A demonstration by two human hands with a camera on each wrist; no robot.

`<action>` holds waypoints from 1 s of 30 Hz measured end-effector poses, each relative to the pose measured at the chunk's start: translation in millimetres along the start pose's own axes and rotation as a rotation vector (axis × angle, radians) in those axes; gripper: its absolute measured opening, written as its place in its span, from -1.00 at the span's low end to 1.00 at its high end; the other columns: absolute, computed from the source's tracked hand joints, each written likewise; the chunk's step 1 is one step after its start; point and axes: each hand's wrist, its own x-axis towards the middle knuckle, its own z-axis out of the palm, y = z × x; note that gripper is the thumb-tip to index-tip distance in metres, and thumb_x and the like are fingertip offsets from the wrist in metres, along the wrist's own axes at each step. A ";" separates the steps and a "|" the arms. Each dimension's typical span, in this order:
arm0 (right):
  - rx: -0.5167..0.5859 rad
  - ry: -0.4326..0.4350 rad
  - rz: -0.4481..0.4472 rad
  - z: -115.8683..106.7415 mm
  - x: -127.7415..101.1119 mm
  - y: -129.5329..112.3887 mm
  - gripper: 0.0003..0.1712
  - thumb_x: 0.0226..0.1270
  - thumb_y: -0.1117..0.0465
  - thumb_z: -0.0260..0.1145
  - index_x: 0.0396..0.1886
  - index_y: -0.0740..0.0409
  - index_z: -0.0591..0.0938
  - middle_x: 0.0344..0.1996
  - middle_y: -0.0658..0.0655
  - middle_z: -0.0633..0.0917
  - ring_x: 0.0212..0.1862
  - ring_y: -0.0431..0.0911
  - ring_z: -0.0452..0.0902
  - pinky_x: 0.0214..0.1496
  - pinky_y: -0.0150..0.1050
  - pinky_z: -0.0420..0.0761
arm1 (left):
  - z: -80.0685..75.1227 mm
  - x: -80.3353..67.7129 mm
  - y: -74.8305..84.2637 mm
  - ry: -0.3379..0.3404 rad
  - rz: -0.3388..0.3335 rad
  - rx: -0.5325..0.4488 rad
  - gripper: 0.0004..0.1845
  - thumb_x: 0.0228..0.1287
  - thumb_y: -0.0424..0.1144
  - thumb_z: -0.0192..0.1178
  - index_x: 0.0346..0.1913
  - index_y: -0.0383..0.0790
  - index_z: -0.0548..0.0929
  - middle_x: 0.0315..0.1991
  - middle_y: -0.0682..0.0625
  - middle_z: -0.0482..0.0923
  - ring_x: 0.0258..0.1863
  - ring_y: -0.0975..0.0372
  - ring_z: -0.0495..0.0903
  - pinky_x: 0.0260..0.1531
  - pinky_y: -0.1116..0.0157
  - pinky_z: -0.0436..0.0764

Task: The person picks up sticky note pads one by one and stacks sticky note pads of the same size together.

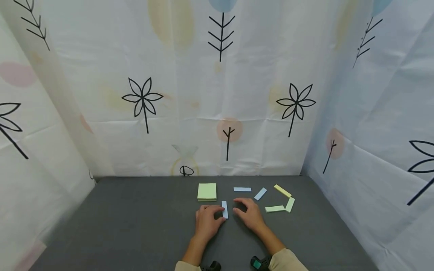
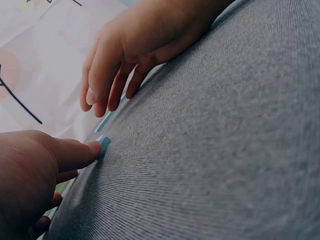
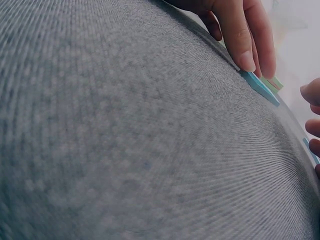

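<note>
Two relaxed, flat hands, left [image 1: 207, 222] fingertip touching a slim blue paper strip [image 1: 225, 209], right [image 1: 250, 215] beside, on grey knit cloth [image 1: 135, 226].

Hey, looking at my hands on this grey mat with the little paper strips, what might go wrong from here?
1. The left hand touches only the edge of the blue strip, which lies flat on the mat, so it may slide rather than lift.
2. The right hand is close to two other blue strips and might knock them.

Tabletop [image 1: 135, 226]: sticky-note pad [image 1: 207, 191] behind left hand [image 1: 207, 223]; one strip [image 1: 225, 209] between left hand and right hand [image 1: 250, 215]; five strips [image 1: 280, 199] behind and right of right hand.
</note>
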 end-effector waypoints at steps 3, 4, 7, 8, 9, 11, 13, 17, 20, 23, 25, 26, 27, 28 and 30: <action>0.007 -0.010 0.004 0.4 -0.1 -1.1 -0.69 0.13 0.24 0.47 -0.09 0.12 0.72 -0.13 0.05 0.71 -0.02 0.04 0.56 0.06 0.05 0.48 | 0.0 0.9 -1.2 -0.016 -0.003 0.029 -0.69 -0.07 -0.17 0.52 -0.17 0.02 0.80 -0.08 0.08 0.69 -0.09 0.12 0.47 -0.14 0.05 0.35; 0.009 -0.011 0.006 0.7 -0.2 -1.5 -0.69 0.13 0.24 0.47 -0.09 0.12 0.72 -0.13 0.06 0.71 -0.01 0.04 0.56 0.06 0.05 0.48 | -0.1 1.2 -1.6 -0.023 -0.004 0.039 -0.70 -0.07 -0.16 0.52 -0.17 0.03 0.80 -0.07 0.08 0.69 -0.09 0.12 0.47 -0.13 0.05 0.35; 0.007 -0.009 0.005 1.7 0.0 -2.1 -0.69 0.13 0.24 0.47 -0.09 0.12 0.72 -0.13 0.05 0.71 -0.02 0.04 0.56 0.06 0.05 0.48 | -0.6 2.9 -2.9 -0.043 -0.002 0.071 -0.72 -0.07 -0.13 0.52 -0.20 0.07 0.81 -0.04 0.09 0.68 -0.07 0.13 0.46 -0.13 0.06 0.35; 0.008 -0.007 0.004 2.1 0.3 -2.2 -0.69 0.13 0.25 0.46 -0.09 0.12 0.72 -0.13 0.06 0.71 -0.02 0.04 0.57 0.06 0.04 0.48 | -0.8 3.5 -3.4 -0.047 0.001 0.083 -0.72 -0.07 -0.11 0.52 -0.20 0.09 0.81 -0.04 0.10 0.68 -0.07 0.13 0.46 -0.13 0.06 0.35; 0.008 -0.005 0.002 2.6 0.6 -2.3 -0.69 0.13 0.25 0.46 -0.09 0.13 0.72 -0.13 0.06 0.71 -0.02 0.04 0.57 0.06 0.04 0.48 | -1.2 4.0 -3.8 -0.050 0.006 0.092 -0.73 -0.07 -0.10 0.52 -0.21 0.09 0.81 -0.04 0.10 0.68 -0.07 0.13 0.47 -0.15 0.06 0.36; 0.006 0.003 -0.004 3.5 1.1 -2.1 -0.69 0.12 0.26 0.46 -0.09 0.13 0.72 -0.14 0.06 0.72 -0.03 0.03 0.57 0.05 0.03 0.48 | -2.4 4.8 -3.8 -0.060 0.010 0.106 -0.73 -0.06 -0.08 0.51 -0.20 0.10 0.81 -0.03 0.11 0.68 -0.06 0.13 0.47 -0.14 0.07 0.36; 0.004 0.014 -0.011 4.1 1.7 -1.5 -0.69 0.11 0.27 0.46 -0.10 0.13 0.72 -0.14 0.07 0.72 -0.03 0.03 0.57 0.05 0.03 0.49 | -3.4 5.4 -3.3 -0.068 0.016 0.117 -0.73 -0.05 -0.07 0.51 -0.20 0.10 0.82 -0.03 0.12 0.68 -0.07 0.13 0.47 -0.15 0.08 0.37; -0.018 0.035 -0.036 4.9 3.1 0.7 -0.69 0.08 0.31 0.47 -0.12 0.17 0.72 -0.15 0.10 0.72 -0.04 0.06 0.57 0.03 0.05 0.49 | -3.3 4.9 -2.3 -0.075 0.020 0.128 -0.74 -0.05 -0.07 0.51 -0.20 0.11 0.82 -0.03 0.13 0.68 -0.08 0.14 0.47 -0.14 0.09 0.37; -0.052 0.059 -0.052 5.1 6.4 2.7 -0.68 0.04 0.36 0.47 -0.14 0.23 0.71 -0.14 0.16 0.71 -0.03 0.10 0.57 0.06 0.09 0.46 | -2.6 4.5 -1.2 -0.078 0.023 0.129 -0.73 -0.04 -0.07 0.50 -0.19 0.11 0.82 -0.03 0.13 0.68 -0.08 0.15 0.47 -0.14 0.09 0.37; -0.128 0.077 -0.050 4.7 11.7 3.9 -0.68 0.06 0.34 0.47 -0.13 0.26 0.70 -0.08 0.22 0.69 0.00 0.15 0.54 0.09 0.12 0.44 | -2.3 4.6 0.2 -0.079 0.025 0.125 -0.73 -0.03 -0.08 0.50 -0.19 0.09 0.82 -0.03 0.12 0.68 -0.08 0.14 0.47 -0.13 0.08 0.38; -0.182 0.068 -0.026 4.2 16.1 4.7 -0.66 0.08 0.30 0.47 -0.10 0.25 0.70 -0.02 0.25 0.66 0.06 0.19 0.50 0.13 0.14 0.42 | -2.4 4.9 1.0 -0.080 0.022 0.128 -0.73 -0.03 -0.07 0.50 -0.19 0.09 0.82 -0.02 0.12 0.68 -0.08 0.15 0.46 -0.12 0.08 0.38; -0.213 0.056 -0.012 3.8 18.5 5.1 -0.64 0.10 0.27 0.47 -0.07 0.24 0.69 0.02 0.26 0.64 0.09 0.20 0.48 0.13 0.14 0.41 | -2.2 5.0 1.0 -0.078 0.021 0.128 -0.73 -0.04 -0.07 0.50 -0.19 0.09 0.82 -0.03 0.13 0.68 -0.08 0.15 0.46 -0.12 0.08 0.38; -0.242 0.040 0.005 3.5 21.1 5.8 -0.62 0.12 0.25 0.46 -0.03 0.23 0.68 0.06 0.27 0.62 0.12 0.22 0.45 0.15 0.15 0.40 | -2.1 5.1 0.9 -0.077 0.020 0.130 -0.73 -0.04 -0.07 0.50 -0.19 0.09 0.82 -0.03 0.13 0.68 -0.08 0.16 0.46 -0.13 0.08 0.38; -0.267 0.023 0.020 3.1 23.6 6.5 -0.59 0.14 0.22 0.46 0.00 0.23 0.67 0.09 0.29 0.60 0.15 0.23 0.43 0.17 0.17 0.38 | -2.0 5.0 0.8 -0.077 0.019 0.131 -0.74 -0.04 -0.07 0.50 -0.19 0.09 0.82 -0.02 0.13 0.68 -0.08 0.16 0.46 -0.12 0.08 0.38; -0.307 -0.022 0.063 2.1 27.9 7.1 -0.52 0.18 0.16 0.44 0.09 0.22 0.63 0.15 0.31 0.55 0.22 0.26 0.37 0.20 0.20 0.35 | -1.5 4.9 0.3 -0.079 0.017 0.137 -0.74 -0.03 -0.05 0.50 -0.19 0.10 0.82 -0.02 0.14 0.68 -0.08 0.17 0.46 -0.12 0.09 0.38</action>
